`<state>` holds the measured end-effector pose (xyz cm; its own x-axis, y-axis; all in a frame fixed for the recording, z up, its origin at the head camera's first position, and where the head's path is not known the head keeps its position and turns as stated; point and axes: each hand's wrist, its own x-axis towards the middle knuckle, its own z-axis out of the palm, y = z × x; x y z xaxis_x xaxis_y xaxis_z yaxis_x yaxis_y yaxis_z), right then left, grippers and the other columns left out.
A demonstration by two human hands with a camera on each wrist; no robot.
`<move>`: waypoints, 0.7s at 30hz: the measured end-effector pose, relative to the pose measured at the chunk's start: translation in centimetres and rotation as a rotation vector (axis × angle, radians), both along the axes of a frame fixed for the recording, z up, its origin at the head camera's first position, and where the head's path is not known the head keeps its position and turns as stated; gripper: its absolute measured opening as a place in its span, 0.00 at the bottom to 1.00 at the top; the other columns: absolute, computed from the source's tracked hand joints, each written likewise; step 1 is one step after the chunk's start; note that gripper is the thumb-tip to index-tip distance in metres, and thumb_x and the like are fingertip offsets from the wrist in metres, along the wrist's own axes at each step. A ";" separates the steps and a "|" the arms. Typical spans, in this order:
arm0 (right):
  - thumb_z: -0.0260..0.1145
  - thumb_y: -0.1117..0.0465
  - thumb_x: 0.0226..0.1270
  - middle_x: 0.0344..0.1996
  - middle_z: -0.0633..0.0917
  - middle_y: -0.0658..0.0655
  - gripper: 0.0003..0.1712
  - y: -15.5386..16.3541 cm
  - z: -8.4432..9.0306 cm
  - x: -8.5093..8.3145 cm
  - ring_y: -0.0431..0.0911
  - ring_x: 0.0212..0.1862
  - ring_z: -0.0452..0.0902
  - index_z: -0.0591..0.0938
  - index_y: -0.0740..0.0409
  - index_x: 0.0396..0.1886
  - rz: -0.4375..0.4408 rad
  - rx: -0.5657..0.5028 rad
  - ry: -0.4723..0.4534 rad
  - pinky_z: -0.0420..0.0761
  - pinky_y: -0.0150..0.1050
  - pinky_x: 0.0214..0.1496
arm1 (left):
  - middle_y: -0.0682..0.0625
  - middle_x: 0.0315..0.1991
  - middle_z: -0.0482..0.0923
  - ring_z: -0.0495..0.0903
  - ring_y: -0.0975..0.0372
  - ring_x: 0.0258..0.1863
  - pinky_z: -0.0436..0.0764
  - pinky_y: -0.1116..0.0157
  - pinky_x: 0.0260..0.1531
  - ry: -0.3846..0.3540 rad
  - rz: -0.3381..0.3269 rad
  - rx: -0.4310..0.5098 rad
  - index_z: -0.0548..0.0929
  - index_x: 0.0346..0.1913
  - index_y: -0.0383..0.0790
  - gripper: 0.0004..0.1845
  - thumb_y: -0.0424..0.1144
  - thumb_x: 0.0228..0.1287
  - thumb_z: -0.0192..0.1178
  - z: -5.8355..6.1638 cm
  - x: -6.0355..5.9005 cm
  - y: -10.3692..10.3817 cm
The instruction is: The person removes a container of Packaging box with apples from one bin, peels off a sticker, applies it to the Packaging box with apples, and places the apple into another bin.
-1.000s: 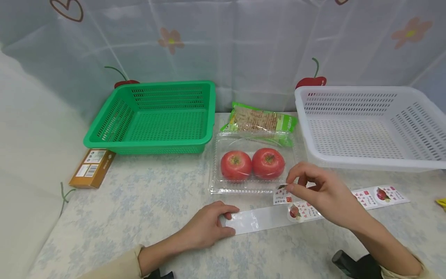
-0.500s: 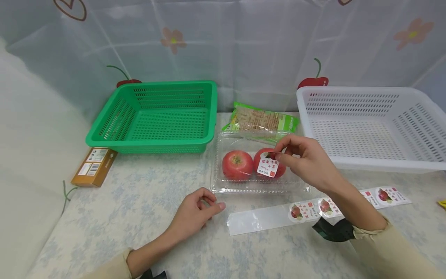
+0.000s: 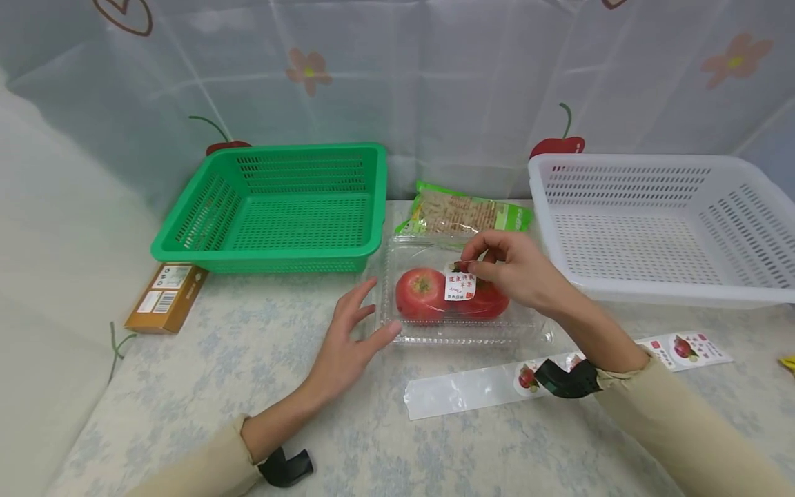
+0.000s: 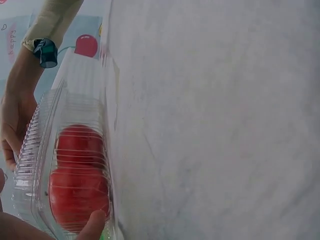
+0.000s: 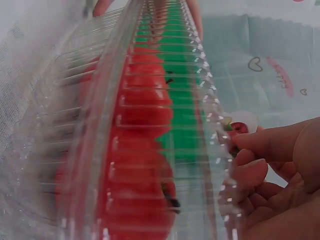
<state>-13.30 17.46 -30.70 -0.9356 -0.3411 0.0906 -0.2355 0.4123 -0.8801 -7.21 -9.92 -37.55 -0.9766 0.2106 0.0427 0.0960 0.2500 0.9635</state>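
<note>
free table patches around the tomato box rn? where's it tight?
Free: the table in front of the green basket, between the brown carton and the left hand; also the near edge below the sticker strip. Both baskets look empty. Tight: around the clear tomato box, with the right hand over it and the white basket beside it.

Floral-clothed table with baskets, clamshell
</note>
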 end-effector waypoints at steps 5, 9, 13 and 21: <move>0.62 0.75 0.65 0.35 0.86 0.57 0.06 -0.2 -0.4 -0.1 0.56 0.31 0.76 0.83 0.63 0.35 0.022 0.026 0.016 0.75 0.36 0.27 | 0.50 0.71 0.58 0.69 0.48 0.63 0.80 0.52 0.50 -0.010 -0.014 -0.008 0.68 0.72 0.55 0.33 0.44 0.64 0.67 0.1 -0.5 0.3; 0.63 0.75 0.64 0.36 0.86 0.56 0.06 -0.2 -0.5 -0.1 0.55 0.32 0.77 0.84 0.62 0.36 0.020 0.044 0.027 0.77 0.36 0.27 | 0.49 0.71 0.59 0.69 0.44 0.64 0.81 0.52 0.49 -0.054 -0.013 0.020 0.69 0.71 0.53 0.34 0.42 0.63 0.68 0.2 -0.6 0.3; 0.64 0.74 0.64 0.35 0.85 0.56 0.07 -0.3 -0.8 -0.1 0.53 0.32 0.77 0.85 0.62 0.38 -0.002 0.067 0.063 0.76 0.35 0.27 | 0.48 0.72 0.58 0.68 0.42 0.65 0.80 0.53 0.51 -0.078 -0.046 0.052 0.68 0.72 0.49 0.34 0.40 0.64 0.68 0.2 -0.8 0.3; 0.66 0.74 0.63 0.36 0.86 0.56 0.08 -0.7 -1.1 0.0 0.50 0.32 0.77 0.85 0.63 0.39 -0.012 0.124 0.127 0.76 0.34 0.28 | 0.47 0.72 0.58 0.69 0.43 0.65 0.80 0.54 0.50 -0.106 -0.062 0.047 0.69 0.71 0.47 0.34 0.40 0.63 0.68 0.3 -1.0 0.1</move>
<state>-13.32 16.81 -31.77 -0.9235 -0.3457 0.1665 -0.3361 0.5198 -0.7854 -8.24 -9.82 -37.29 -0.9614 0.2709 -0.0493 0.0064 0.2011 0.9796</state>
